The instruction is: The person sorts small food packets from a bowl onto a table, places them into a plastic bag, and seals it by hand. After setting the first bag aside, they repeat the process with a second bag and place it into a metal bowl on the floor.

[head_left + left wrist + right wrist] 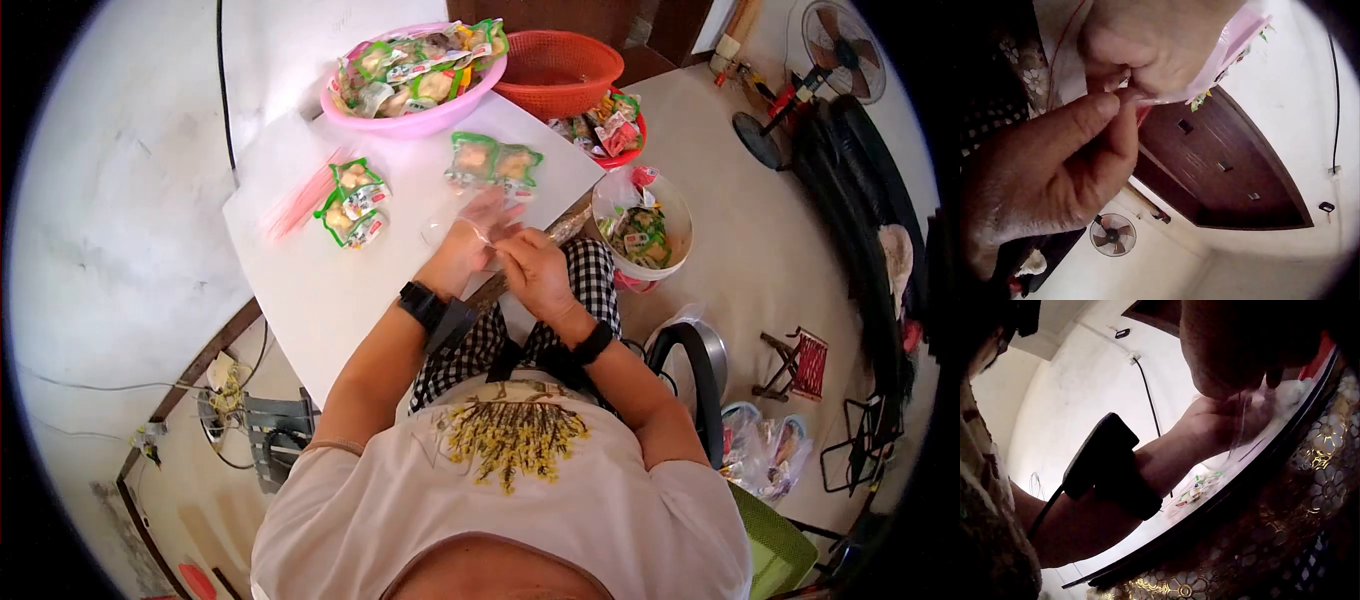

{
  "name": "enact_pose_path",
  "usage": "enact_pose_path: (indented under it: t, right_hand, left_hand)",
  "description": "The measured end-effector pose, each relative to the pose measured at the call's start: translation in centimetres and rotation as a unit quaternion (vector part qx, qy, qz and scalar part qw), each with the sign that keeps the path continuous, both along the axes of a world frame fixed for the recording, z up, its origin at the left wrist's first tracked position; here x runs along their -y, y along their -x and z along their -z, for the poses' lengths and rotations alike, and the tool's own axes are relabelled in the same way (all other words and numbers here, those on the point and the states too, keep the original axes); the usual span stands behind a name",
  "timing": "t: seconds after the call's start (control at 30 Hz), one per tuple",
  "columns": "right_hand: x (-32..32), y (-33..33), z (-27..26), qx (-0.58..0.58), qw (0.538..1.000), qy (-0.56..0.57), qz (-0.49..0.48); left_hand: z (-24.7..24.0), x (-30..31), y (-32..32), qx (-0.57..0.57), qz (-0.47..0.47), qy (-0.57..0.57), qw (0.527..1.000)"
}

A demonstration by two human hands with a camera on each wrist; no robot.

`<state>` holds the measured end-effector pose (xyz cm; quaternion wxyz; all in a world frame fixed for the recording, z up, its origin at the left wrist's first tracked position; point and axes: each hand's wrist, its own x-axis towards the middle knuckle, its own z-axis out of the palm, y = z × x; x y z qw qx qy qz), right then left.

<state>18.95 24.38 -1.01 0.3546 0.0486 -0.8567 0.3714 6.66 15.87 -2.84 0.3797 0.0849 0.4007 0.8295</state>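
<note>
Over the near edge of the white table (330, 300), my two hands meet at a clear plastic bag (484, 208). My left hand (462, 252) holds the bag, its fingers partly behind the film. With thumb and forefinger my right hand (538, 272) pinches the bag's edge; in the left wrist view the film (1163, 100) stretches out from the fingertips. Just beyond the hands lies a pair of green-edged clear food packets (495, 160) with pale lumps inside. To the left are similar packets (350, 205), beside a bundle of thin pink strips (305, 205).
A pink basin (425, 122) heaped with packets stands at the table's back. Next to it are an orange basket (560, 75) and a red basin (640, 140) of packets. A white bucket (680, 225) holding packets stands right of my knees.
</note>
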Motion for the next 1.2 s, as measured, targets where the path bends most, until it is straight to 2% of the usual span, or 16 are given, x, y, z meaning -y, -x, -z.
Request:
enact_pose_path:
  t: [0.1,0.13,0.23,0.27,0.37,0.4,0.43,0.5,0.53,0.57,0.6,0.73,0.93,1.03,1.13,1.2]
  right_hand:
    - [-0.1,0.3,0.1,-0.005,1.000,0.017,-0.012]
    - [0.0,0.4,0.3,-0.012,1.000,0.022,-0.010]
    - [0.1,0.4,0.3,0.016,1.000,0.020,-0.013]
    - [0.0,0.4,0.3,0.031,0.999,0.015,-0.008]
    - [-0.1,0.5,0.8,0.026,1.000,0.000,-0.007]
    - [-0.1,0.4,0.7,0.035,0.999,0.002,-0.012]
    - [-0.1,0.4,0.7,0.033,0.999,0.003,-0.017]
    - [0.0,0.5,0.8,0.029,0.999,0.005,-0.022]
    - [0.0,0.4,0.7,0.035,0.999,-0.006,-0.024]
    - [-0.1,0.4,0.7,0.039,0.999,-0.017,-0.024]
    - [-0.1,0.3,0.7,0.045,0.998,-0.028,-0.025]
    - [0.2,0.3,0.4,0.019,0.999,-0.039,-0.031]
    - [0.2,0.0,0.0,0.041,0.997,-0.059,-0.029]
    - [0.1,-0.1,0.2,0.044,0.997,-0.055,-0.026]
    - [0.1,0.0,0.1,0.026,0.998,-0.053,-0.022]
    - [0.1,-0.1,-0.2,0.021,0.998,-0.048,-0.017]
  left_hand:
    - [0.2,0.3,0.4,-0.034,0.048,0.074,0.996]
    - [0.4,1.7,0.0,-0.092,0.087,0.009,0.992]
    - [-1.4,4.7,-1.8,-0.152,0.095,0.151,0.972]
    - [-1.1,6.0,-2.2,-0.217,0.082,0.143,0.962]
    - [-5.5,11.0,-2.4,-0.319,0.139,0.308,0.886]
    - [-3.9,12.2,-1.4,-0.304,0.081,0.262,0.912]
    - [-4.3,13.3,0.0,-0.316,0.033,0.299,0.900]
    - [-3.9,15.2,4.4,-0.465,-0.129,0.407,0.775]
    - [-5.1,15.6,6.0,-0.523,-0.192,0.475,0.681]
    - [-4.8,16.0,8.1,-0.521,-0.240,0.494,0.653]
    - [-4.1,16.5,10.5,-0.556,-0.258,0.530,0.586]
    - [-5.9,15.6,12.3,-0.474,-0.156,0.713,0.493]
    - [-3.6,14.3,13.1,-0.464,-0.162,0.753,0.437]
    - [-3.2,13.8,13.3,-0.466,-0.195,0.732,0.458]
    - [-2.2,13.7,13.4,-0.554,-0.289,0.637,0.452]
    - [-3.2,13.5,12.3,-0.509,-0.311,0.530,0.603]
